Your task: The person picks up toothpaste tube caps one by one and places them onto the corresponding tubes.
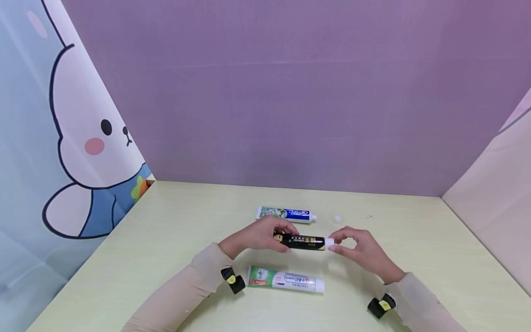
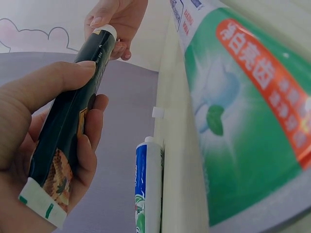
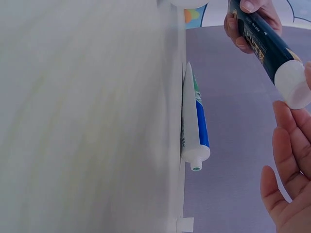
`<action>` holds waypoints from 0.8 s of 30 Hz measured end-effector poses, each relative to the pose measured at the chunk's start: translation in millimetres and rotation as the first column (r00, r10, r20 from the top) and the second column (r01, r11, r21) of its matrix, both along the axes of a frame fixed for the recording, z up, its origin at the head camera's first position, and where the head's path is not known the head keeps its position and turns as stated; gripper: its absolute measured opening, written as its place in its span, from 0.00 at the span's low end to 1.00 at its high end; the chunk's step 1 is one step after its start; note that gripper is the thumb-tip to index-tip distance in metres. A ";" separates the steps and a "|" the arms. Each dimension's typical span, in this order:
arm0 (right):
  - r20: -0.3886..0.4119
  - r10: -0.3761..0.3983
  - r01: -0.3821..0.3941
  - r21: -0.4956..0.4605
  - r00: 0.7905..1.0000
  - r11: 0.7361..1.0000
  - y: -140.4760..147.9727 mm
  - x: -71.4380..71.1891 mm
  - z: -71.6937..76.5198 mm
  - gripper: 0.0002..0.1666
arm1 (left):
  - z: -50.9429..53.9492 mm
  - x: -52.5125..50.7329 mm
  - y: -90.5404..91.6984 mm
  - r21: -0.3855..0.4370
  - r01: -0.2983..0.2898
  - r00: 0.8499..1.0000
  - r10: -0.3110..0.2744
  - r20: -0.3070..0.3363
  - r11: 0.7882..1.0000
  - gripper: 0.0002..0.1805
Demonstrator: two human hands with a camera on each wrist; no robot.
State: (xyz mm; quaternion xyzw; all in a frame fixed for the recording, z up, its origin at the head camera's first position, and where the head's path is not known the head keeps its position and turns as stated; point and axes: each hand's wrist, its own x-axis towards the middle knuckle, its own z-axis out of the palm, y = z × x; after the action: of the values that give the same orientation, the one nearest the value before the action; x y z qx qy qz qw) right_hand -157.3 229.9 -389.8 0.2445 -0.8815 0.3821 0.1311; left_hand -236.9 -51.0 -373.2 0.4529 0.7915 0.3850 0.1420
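A black toothpaste tube (image 1: 307, 242) is held above the table by my left hand (image 1: 262, 236), its fingers curled round the crimped end and body. The white cap (image 1: 329, 243) at its other end is between the thumb and index finger of my right hand (image 1: 362, 251); the other right fingers spread loosely. Behind the hands lies a blue and white toothpaste tube (image 1: 297, 215), its bare nozzle visible in the right wrist view. Beside that nozzle sits a small loose white cap (image 1: 337, 219). Nearer the front is a green and white toothpaste tube (image 1: 290, 281), capped.
All of this is on a pale table (image 1: 199, 212). A purple backdrop (image 1: 290, 115) rises along its far edge. On the left hangs a cloth with a cartoon rabbit (image 1: 95, 115), and a pale cloth (image 1: 498, 184) is at the right.
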 end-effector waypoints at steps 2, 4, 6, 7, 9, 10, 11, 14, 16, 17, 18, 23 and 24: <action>-0.003 0.015 -0.015 -0.007 1.000 1.000 1.0 -0.6 -1.7 0.11 | -1.0 -0.5 0.4 -0.002 0.000 1.000 0.000 -0.002 1.000 0.20; -0.003 0.023 -0.023 -0.007 1.000 1.000 1.9 -1.2 -3.5 0.10 | -2.0 -1.0 0.7 -0.005 0.000 1.000 0.000 -0.003 1.000 0.20; 0.013 0.030 -0.030 -0.016 0.999 0.999 2.3 -1.8 -4.6 0.09 | -2.9 -1.4 1.2 -0.010 -0.002 1.000 0.002 -0.004 1.000 0.20; 0.023 0.034 -0.033 -0.022 0.999 0.999 2.4 -2.1 -4.8 0.08 | -3.3 -1.6 1.5 -0.011 -0.002 1.000 0.002 -0.003 1.000 0.20; 0.040 0.038 -0.036 -0.032 0.998 0.999 2.3 -2.7 -5.0 0.07 | -3.8 -1.9 2.0 -0.012 -0.004 1.000 0.004 -0.003 1.000 0.20; 0.049 0.039 -0.038 -0.035 0.998 0.999 2.5 -3.1 -4.5 0.06 | -3.6 -2.0 2.3 -0.012 -0.005 1.000 0.005 -0.005 1.000 0.20; 0.058 0.040 -0.038 -0.038 0.998 0.999 2.7 -3.6 -4.1 0.06 | -3.3 -2.1 2.5 -0.012 -0.007 1.000 0.007 -0.006 1.000 0.20; 0.079 0.041 -0.038 -0.045 0.996 0.998 3.2 -4.4 -2.9 0.05 | -2.7 -2.4 3.3 -0.011 -0.008 1.000 0.008 -0.012 1.000 0.20; 0.091 0.042 -0.038 -0.044 0.995 0.998 3.5 -4.6 -2.2 0.04 | -2.4 -2.4 3.7 -0.011 -0.009 1.000 0.009 -0.014 1.000 0.20; 0.098 0.041 -0.037 -0.047 0.994 0.998 3.6 -4.7 -2.0 0.04 | -2.4 -2.5 4.0 -0.010 -0.008 1.000 0.008 -0.013 1.000 0.20; 0.103 0.040 -0.035 -0.049 0.994 0.998 3.7 -4.8 -1.8 0.04 | -2.5 -2.6 4.1 -0.009 -0.008 1.000 0.008 -0.012 1.000 0.20; 0.137 0.047 -0.040 -0.054 0.989 0.998 5.3 -6.6 -2.7 0.06 | -3.3 -3.0 5.2 -0.006 -0.007 1.000 0.006 -0.013 1.000 0.20; 0.145 0.051 -0.043 -0.054 0.988 0.998 5.5 -6.9 -2.9 0.06 | -3.5 -3.1 5.3 -0.008 -0.007 1.000 0.007 -0.015 1.000 0.20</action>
State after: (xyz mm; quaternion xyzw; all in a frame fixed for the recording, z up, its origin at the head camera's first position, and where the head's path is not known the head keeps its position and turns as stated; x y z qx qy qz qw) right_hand -164.2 235.5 -392.7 0.2330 -0.8727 0.4244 0.0632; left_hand -240.0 -45.7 -376.7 0.4524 0.7956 0.3791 0.1364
